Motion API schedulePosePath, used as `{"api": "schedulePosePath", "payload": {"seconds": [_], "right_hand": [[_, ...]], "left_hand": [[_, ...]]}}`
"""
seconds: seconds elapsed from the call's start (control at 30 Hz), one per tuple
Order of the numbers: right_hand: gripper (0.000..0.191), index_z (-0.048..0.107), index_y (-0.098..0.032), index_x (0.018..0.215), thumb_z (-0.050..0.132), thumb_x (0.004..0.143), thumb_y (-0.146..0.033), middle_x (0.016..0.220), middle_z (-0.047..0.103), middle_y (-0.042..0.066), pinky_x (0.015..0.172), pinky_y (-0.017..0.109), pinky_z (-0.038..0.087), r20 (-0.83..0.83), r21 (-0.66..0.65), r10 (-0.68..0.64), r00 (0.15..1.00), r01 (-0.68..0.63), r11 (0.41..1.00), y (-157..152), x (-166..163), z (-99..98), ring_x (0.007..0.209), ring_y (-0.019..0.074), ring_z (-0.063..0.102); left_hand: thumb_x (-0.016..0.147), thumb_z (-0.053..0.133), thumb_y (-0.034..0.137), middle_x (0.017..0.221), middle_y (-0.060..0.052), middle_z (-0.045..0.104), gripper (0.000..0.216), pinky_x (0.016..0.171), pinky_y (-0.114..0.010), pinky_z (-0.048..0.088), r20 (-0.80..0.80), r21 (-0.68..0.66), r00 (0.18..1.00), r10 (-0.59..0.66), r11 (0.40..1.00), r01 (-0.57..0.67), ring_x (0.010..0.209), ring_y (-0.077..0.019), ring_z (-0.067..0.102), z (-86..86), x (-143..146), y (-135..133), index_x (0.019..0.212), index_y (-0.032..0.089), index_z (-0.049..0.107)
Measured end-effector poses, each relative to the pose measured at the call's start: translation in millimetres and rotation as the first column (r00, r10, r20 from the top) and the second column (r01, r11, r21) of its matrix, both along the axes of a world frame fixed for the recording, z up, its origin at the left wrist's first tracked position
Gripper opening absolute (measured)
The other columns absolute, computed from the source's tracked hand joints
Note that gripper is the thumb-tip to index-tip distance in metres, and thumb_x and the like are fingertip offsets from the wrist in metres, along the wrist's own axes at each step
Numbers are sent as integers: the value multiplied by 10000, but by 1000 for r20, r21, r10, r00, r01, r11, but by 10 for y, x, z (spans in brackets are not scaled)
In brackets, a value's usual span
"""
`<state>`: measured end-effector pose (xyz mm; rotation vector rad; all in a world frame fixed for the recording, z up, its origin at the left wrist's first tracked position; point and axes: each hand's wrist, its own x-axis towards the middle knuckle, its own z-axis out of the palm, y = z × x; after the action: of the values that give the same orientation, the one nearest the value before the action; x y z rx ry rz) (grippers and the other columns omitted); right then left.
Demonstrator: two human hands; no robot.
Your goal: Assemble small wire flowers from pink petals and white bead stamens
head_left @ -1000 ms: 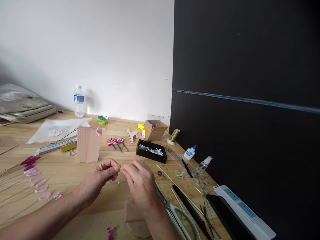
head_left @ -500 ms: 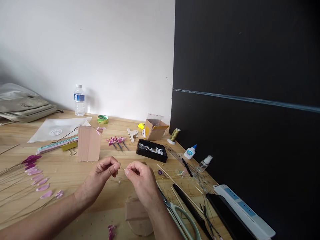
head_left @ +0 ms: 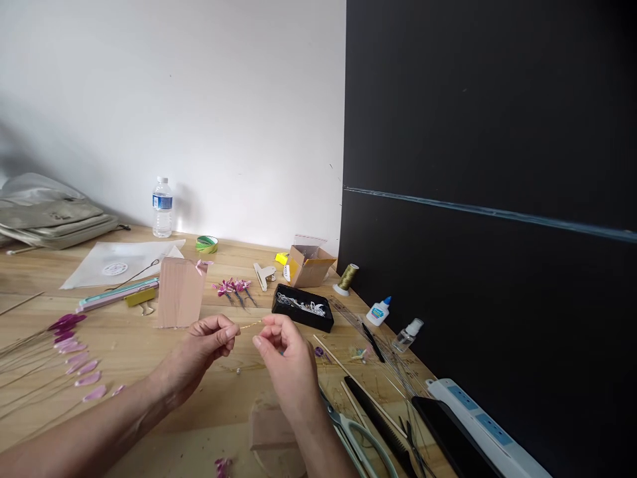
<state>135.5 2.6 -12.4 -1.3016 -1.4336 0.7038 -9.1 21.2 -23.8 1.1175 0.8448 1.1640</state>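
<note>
My left hand [head_left: 206, 342] and my right hand [head_left: 283, 352] hover close together over the wooden table [head_left: 149, 372]. Each pinches one end of a thin gold wire [head_left: 250, 324] stretched between them. A tiny bead [head_left: 238, 371] lies on the table just below. A pink wooden block [head_left: 180, 292] stands upright behind my left hand. A black tray [head_left: 302, 307] of small pieces lies behind my right hand.
Purple and pink petals on wires [head_left: 70, 352] fan out at the left. Scissors [head_left: 355, 435], sticks [head_left: 358, 382], a phone [head_left: 448, 435] and a power strip [head_left: 490, 428] lie at the right. A glue bottle [head_left: 378, 311], thread spool [head_left: 347, 275], cardboard box [head_left: 308, 264], tape roll [head_left: 206, 244] and water bottle [head_left: 162, 207] stand farther back.
My hands have drawn slightly apart, and the gold wire now shows between them. My right hand lifted a little. The view tilted up slightly.
</note>
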Motion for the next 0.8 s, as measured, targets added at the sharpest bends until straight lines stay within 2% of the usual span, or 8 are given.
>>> {"api": "schedulePosePath", "payload": {"seconds": [0.13, 0.27, 0.37, 0.47, 0.57, 0.67, 0.73, 0.8], "right_hand": [[143, 556, -168, 749, 585, 636, -250, 665, 533, -6, 582, 249, 398, -303, -96, 98, 948, -133, 986, 27, -23, -29, 580, 115, 474], [100, 548, -165, 664, 602, 637, -245, 596, 499, -35, 552, 223, 369, -451, -93, 146, 880, -209, 974, -13, -107, -17, 518, 83, 422], [111, 558, -159, 631, 608, 642, -257, 553, 476, -43, 545, 219, 356, -479, -91, 132, 868, -199, 976, -24, -131, -21, 509, 81, 407], [136, 567, -154, 647, 607, 654, -283, 556, 486, -41, 545, 213, 358, -503, -103, 120, 856, -197, 975, -17, -105, -21, 507, 76, 419], [161, 552, -156, 679, 563, 697, -315, 665, 581, 0, 535, 214, 379, -499, -127, 172, 849, -268, 955, -24, -73, 10, 516, 80, 487], [185, 524, -161, 689, 523, 728, -341, 711, 624, 23, 502, 212, 383, -442, -163, 270, 855, -373, 914, -52, -69, 51, 493, 82, 525], [200, 527, -153, 656, 532, 724, -342, 628, 593, 0, 489, 205, 375, -389, -177, 349, 852, -442, 880, -73, -78, 67, 468, 72, 501], [221, 547, -141, 633, 551, 713, -347, 577, 553, -18, 479, 201, 364, -379, -203, 400, 835, -497, 844, -90, -87, 70, 453, 60, 467]], "left_hand": [[637, 681, 337, 556, 34, 473, 245, 568, -228, 324, 87, -76, 996, -6, 997, 13, 563, -103, 386, -21, 32, -33, 538, 158, 545], [647, 661, 334, 543, 28, 474, 214, 553, -240, 315, -24, 9, 1000, 3, 1000, -3, 557, -113, 382, -63, 45, -55, 546, 161, 586], [684, 620, 334, 539, 23, 479, 216, 563, -251, 326, -154, 106, 988, 15, 994, 2, 567, -125, 392, -62, 45, -61, 550, 167, 601], [729, 572, 348, 552, 19, 490, 250, 561, -250, 339, -214, 148, 977, 17, 989, 16, 569, -127, 408, -27, 33, -54, 554, 170, 584], [768, 526, 378, 590, 16, 503, 274, 559, -245, 353, -199, 156, 979, 44, 988, -13, 569, -120, 420, 16, 5, -33, 593, 171, 571], [760, 539, 382, 624, 19, 515, 214, 581, -254, 385, -195, 178, 978, 78, 983, -43, 581, -123, 448, 70, -33, -18, 751, 183, 616], [746, 558, 365, 654, 16, 544, 227, 611, -272, 416, -214, 195, 976, 38, 981, 5, 608, -137, 493, 117, -55, -20, 886, 197, 622], [731, 576, 352, 680, 8, 573, 222, 607, -285, 437, -230, 201, 971, -73, 972, 121, 605, -145, 531, 165, -71, -25, 884, 201, 629]]}}
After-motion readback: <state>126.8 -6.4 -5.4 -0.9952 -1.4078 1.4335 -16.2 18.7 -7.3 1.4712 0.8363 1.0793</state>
